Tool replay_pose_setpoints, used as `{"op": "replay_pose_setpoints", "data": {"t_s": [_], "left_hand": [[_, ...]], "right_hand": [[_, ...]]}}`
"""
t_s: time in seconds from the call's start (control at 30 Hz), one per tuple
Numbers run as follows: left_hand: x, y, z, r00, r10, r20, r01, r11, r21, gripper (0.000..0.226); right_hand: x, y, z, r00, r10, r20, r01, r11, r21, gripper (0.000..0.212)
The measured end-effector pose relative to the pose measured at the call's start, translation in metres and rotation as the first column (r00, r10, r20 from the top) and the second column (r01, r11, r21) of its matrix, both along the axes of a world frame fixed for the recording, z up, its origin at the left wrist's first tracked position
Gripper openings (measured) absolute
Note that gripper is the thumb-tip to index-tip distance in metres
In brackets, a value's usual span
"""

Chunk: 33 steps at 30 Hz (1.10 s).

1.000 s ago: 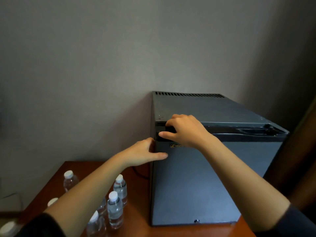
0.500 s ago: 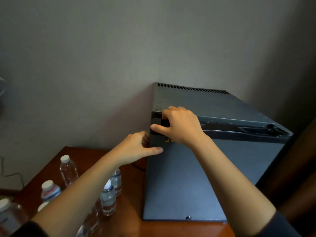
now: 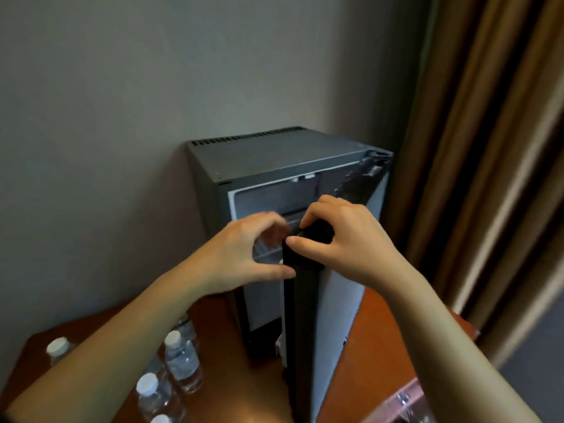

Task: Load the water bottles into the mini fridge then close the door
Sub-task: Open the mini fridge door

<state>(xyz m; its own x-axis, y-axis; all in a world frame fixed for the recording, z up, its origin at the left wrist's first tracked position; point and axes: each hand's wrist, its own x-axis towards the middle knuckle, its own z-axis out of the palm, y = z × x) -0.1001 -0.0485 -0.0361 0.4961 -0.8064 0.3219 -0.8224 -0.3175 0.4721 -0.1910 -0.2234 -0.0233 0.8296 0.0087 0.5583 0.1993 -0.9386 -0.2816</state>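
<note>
Standing on a reddish-brown wooden table against a grey wall, a dark grey mini fridge has its door swung open, edge-on to the camera, showing a pale interior. The right hand grips the door's top corner; the left hand curls loosely, thumb touching the door edge. Five clear water bottles with white caps are visible on the table, left of the fridge.
</note>
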Motion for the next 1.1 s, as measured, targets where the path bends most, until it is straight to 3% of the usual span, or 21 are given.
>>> {"op": "replay_pose_setpoints", "data": {"t_s": [0.1,0.33,0.47,0.63,0.77,0.9,1.1], "left_hand": [[-0.017,-0.031,0.0,0.981,-0.176,0.084,0.178,0.984,-0.015,0.072],[-0.061,-0.111,-0.005,0.873,-0.335,0.353,0.358,0.934,0.002,0.07],[-0.085,-0.157,-0.001,0.828,-0.399,0.395,0.41,0.91,0.06,0.075],[-0.107,-0.214,0.008,0.795,-0.433,0.425,0.408,0.9,0.154,0.064],[-0.109,-0.244,0.013,0.797,-0.428,0.426,0.395,0.903,0.169,0.061],[-0.101,-0.255,0.015,0.799,-0.405,0.445,0.375,0.913,0.158,0.06],[-0.075,-0.256,0.017,0.823,-0.374,0.428,0.316,0.927,0.202,0.058]], "right_hand": [[-0.04,-0.016,-0.003,1.0,-0.025,-0.011,0.026,0.992,0.125,0.044],[-0.132,-0.066,-0.013,0.943,-0.325,0.068,0.3,0.922,0.247,0.042],[-0.169,-0.093,-0.019,0.842,-0.531,0.098,0.473,0.813,0.34,0.013],[-0.179,-0.133,-0.027,0.625,-0.763,0.163,0.675,0.633,0.379,0.014],[-0.178,-0.173,-0.029,0.485,-0.856,0.179,0.752,0.512,0.416,0.019],[-0.181,-0.202,-0.021,0.445,-0.892,0.083,0.784,0.433,0.445,0.021],[-0.163,-0.223,-0.005,0.371,-0.927,0.057,0.88,0.371,0.296,0.023]]}}
